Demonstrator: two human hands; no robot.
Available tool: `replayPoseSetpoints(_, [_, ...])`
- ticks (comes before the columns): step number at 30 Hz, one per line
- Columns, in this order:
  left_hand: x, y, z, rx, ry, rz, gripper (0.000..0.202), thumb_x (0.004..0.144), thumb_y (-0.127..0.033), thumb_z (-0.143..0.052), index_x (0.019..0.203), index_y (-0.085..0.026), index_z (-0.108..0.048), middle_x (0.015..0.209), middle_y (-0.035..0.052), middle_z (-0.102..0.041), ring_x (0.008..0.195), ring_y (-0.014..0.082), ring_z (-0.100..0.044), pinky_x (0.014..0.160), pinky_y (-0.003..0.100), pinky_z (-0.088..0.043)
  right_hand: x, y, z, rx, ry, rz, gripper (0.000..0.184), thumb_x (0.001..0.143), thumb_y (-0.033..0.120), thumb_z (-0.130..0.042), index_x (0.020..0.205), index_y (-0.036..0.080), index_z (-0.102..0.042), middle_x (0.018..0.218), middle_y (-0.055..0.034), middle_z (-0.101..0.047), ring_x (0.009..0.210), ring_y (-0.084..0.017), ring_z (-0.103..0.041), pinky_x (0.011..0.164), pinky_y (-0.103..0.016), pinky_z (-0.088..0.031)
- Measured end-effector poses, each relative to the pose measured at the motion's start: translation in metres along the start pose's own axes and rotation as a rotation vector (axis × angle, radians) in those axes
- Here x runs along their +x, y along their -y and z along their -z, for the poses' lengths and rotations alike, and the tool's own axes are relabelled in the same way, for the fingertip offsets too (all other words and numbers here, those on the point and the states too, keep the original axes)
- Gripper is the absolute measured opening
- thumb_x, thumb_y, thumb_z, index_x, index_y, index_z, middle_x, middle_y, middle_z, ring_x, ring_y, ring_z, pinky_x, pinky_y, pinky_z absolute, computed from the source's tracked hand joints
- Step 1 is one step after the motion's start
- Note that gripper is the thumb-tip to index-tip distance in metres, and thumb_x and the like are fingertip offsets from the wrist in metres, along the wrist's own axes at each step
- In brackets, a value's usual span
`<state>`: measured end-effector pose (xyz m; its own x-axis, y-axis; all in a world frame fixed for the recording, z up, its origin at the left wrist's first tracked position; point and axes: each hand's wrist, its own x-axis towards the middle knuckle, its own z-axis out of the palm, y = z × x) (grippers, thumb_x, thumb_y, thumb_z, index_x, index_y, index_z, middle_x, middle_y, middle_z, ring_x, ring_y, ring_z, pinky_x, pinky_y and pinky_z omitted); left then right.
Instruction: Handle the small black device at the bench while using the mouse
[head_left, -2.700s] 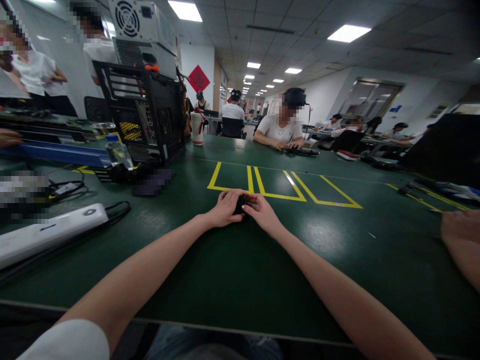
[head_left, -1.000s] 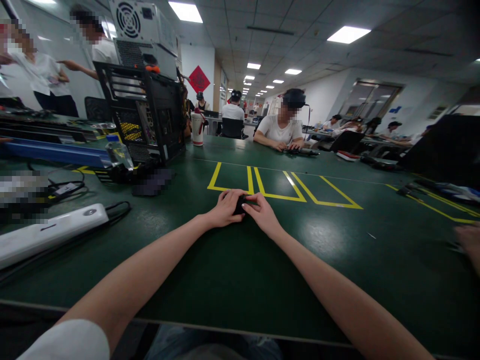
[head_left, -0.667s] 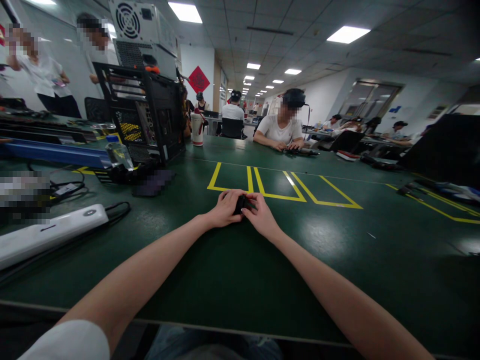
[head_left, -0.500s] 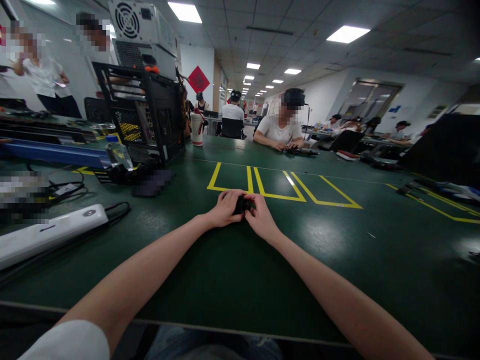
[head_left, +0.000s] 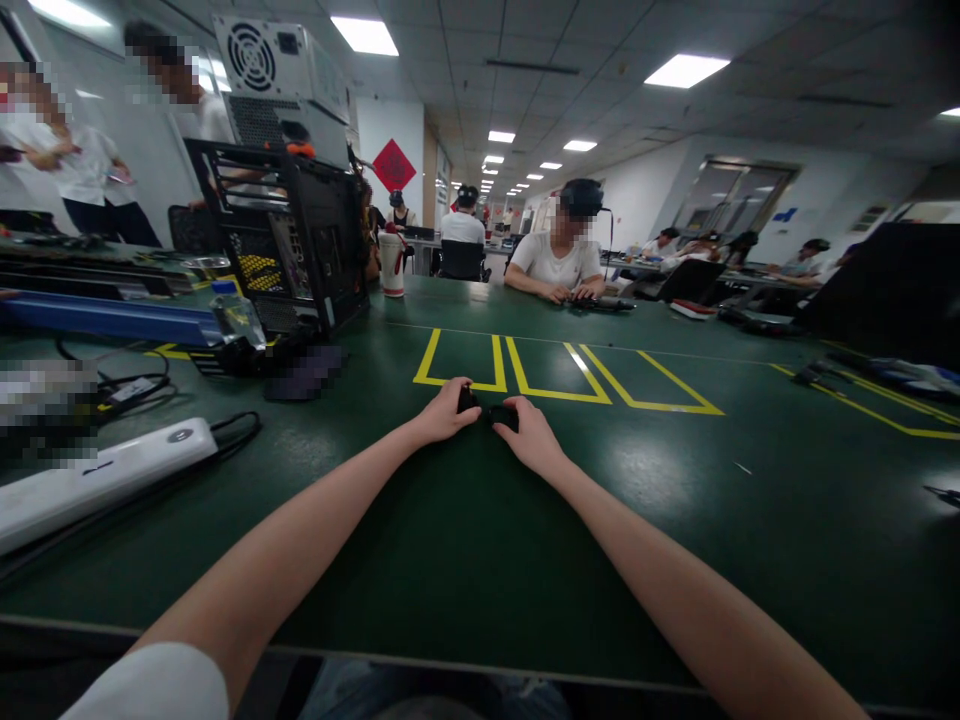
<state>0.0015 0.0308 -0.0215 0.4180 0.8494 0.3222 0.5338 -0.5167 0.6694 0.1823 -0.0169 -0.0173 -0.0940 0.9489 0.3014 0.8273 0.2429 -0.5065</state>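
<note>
Both my hands rest on the green table (head_left: 465, 560), just in front of the yellow taped boxes (head_left: 525, 370). My left hand (head_left: 444, 413) is closed around a small black piece (head_left: 466, 399). My right hand (head_left: 527, 435) is closed on a second small black piece (head_left: 503, 416). The two pieces sit a short gap apart between my hands. I cannot make out what the pieces are.
A black open computer case (head_left: 289, 240) with a grey power supply (head_left: 281, 75) on top stands at back left. A white power strip (head_left: 97, 480), cables and a water bottle (head_left: 234, 315) lie left. Seated people work at the far side; others stand at left.
My hands were pressed together on one small black object. Now they have drawn apart, each with a black piece. A co-worker's hand at the right edge has left the view.
</note>
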Motion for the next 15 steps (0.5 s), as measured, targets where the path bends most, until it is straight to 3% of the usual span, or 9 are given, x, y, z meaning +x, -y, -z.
replayPoseSetpoints(5, [-0.001,-0.005,0.004,-0.085,0.047,0.023,0.074,0.065,-0.043,-0.065,0.124,-0.021,-0.025,0.116,0.0122,-0.044,0.106,0.0271,-0.048,0.088,0.045,-0.041,0.01,-0.016,0.004,-0.046,-0.027,-0.035,0.036,0.075,0.029,-0.052,0.108,0.015,-0.046,0.11,-0.0099,-0.055,0.103,-0.022,-0.051,0.086,-0.036,-0.042])
replayPoseSetpoints(10, [0.021,-0.005,-0.004,-0.081,0.019,0.058,0.074,0.065,-0.04,-0.065,0.122,-0.022,-0.023,0.117,0.0129,-0.042,0.105,0.0279,-0.048,0.089,0.047,-0.039,0.019,-0.034,0.013,-0.071,-0.054,-0.13,0.038,0.075,0.029,-0.052,0.11,0.015,-0.044,0.11,-0.0107,-0.055,0.103,-0.023,-0.051,0.085,-0.036,-0.043])
replayPoseSetpoints(15, [0.038,-0.011,-0.016,-0.073,-0.038,0.055,0.07,0.069,-0.033,-0.063,0.123,-0.022,-0.02,0.117,0.013,-0.04,0.108,0.0276,-0.046,0.091,0.05,-0.036,0.018,-0.036,0.017,-0.052,-0.064,-0.098,0.036,0.076,0.027,-0.051,0.109,0.016,-0.045,0.111,-0.0117,-0.055,0.104,-0.025,-0.051,0.086,-0.04,-0.042])
